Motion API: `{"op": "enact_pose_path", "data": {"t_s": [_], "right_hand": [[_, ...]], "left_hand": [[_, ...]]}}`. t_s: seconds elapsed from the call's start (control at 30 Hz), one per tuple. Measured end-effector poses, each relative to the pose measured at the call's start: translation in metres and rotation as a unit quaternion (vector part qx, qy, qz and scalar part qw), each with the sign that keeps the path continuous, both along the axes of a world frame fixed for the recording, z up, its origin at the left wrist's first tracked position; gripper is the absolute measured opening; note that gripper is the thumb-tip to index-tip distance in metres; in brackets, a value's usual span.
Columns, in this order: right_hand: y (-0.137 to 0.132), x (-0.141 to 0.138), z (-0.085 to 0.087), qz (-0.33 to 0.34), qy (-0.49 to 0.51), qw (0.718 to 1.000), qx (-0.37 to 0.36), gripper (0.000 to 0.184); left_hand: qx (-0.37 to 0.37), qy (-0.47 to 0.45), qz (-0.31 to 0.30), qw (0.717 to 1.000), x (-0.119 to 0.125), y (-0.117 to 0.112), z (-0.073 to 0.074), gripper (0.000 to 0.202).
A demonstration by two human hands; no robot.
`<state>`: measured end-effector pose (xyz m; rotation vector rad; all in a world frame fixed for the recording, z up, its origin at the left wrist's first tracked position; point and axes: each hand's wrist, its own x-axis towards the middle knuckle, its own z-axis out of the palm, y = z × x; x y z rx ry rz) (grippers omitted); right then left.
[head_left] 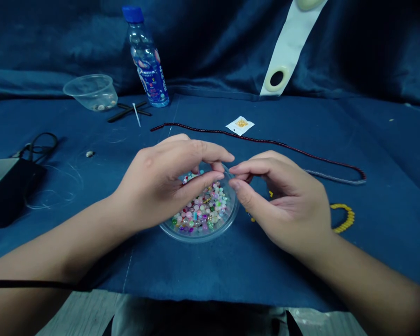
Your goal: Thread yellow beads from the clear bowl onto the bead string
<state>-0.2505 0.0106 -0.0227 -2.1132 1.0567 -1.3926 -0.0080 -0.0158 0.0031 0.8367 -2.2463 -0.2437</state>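
My left hand (175, 175) hovers over a clear round dish (199, 239) of mixed small beads (199, 212). Its thumb and a finger come together in a pinch, while the index finger reaches out above them. Close by on the right, my right hand (283, 196) pinches with thumb and fingertips, almost meeting the left fingertips. Whatever lies in either pinch is too small to make out. Partly behind my right hand and wrist, a curved row of yellow beads (345, 219) rests on the cloth.
A long dark red bead strand (266, 141) crosses the blue cloth (196, 275), with a small white packet (240, 125) beside it. Farther back stand a bottle (149, 70) and a clear tub (91, 91), near dark sticks (126, 111). A dark box (7, 191) and loose clear thread (61, 196) lie left.
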Motion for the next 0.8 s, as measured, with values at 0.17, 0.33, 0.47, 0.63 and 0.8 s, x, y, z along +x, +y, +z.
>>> {"op": "enact_pose_path", "data": {"t_s": [0.17,0.33,0.47,0.63,0.8], "right_hand": [[-0.001,-0.001,-0.001,-0.028,0.039,0.996,-0.077,0.016],[-0.001,-0.002,0.001,-0.031,0.036,0.995,-0.085,0.01],[-0.001,-0.001,0.002,-0.045,0.04,0.995,-0.082,0.008],[-0.002,-0.001,0.002,-0.079,0.047,0.993,-0.078,0.008],[-0.001,-0.002,0.001,-0.096,0.041,0.992,-0.076,0.008]], "left_hand": [[-0.01,0.001,-0.012,1.0,-0.003,0.001,0.002,0.021],[-0.037,-0.005,-0.019,0.999,-0.004,-0.001,0.0,0.02],[-0.014,-0.036,-0.015,0.999,0.005,-0.007,0.007,0.018],[0.06,-0.086,-0.054,0.993,0.022,-0.011,0.027,0.012],[0.203,-0.194,-0.153,0.948,0.019,0.0,0.031,0.037]]}}
